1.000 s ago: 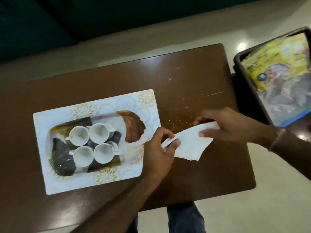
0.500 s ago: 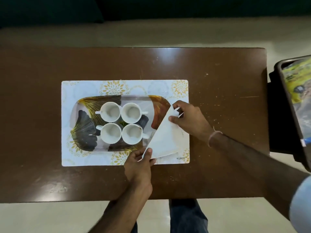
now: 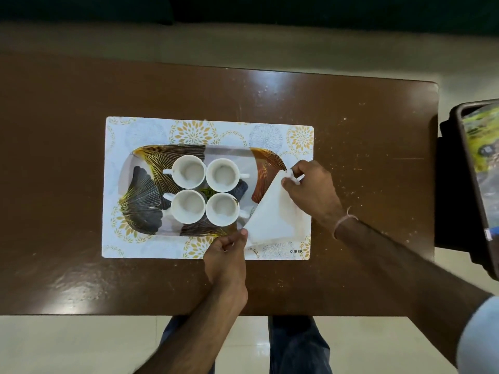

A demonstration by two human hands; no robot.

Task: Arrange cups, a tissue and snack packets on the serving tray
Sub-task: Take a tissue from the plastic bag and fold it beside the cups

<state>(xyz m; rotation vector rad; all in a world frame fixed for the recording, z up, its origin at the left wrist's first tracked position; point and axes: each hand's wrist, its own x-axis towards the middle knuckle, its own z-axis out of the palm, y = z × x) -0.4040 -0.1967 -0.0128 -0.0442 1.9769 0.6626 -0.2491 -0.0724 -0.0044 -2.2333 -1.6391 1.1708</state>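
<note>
A serving tray (image 3: 140, 190) with a leaf pattern lies on a floral placemat (image 3: 151, 247). Several white cups (image 3: 189, 175) stand upright in a close square on the tray. A white tissue (image 3: 272, 220), folded into a triangle, rests over the tray's right end and the mat. My left hand (image 3: 226, 255) pinches its lower left corner. My right hand (image 3: 310, 190) pinches its top corner. Snack packets (image 3: 483, 147) lie in a dark bin to the right, off the table.
The brown table (image 3: 364, 265) carries the placemat at its middle. The dark bin (image 3: 459, 136) stands past the table's right edge. My legs in jeans (image 3: 297, 346) show below the near edge, over a pale tiled floor.
Both hands carried the tissue left from the bare table onto the tray's right end. Since half a second ago the hands have hardly shifted.
</note>
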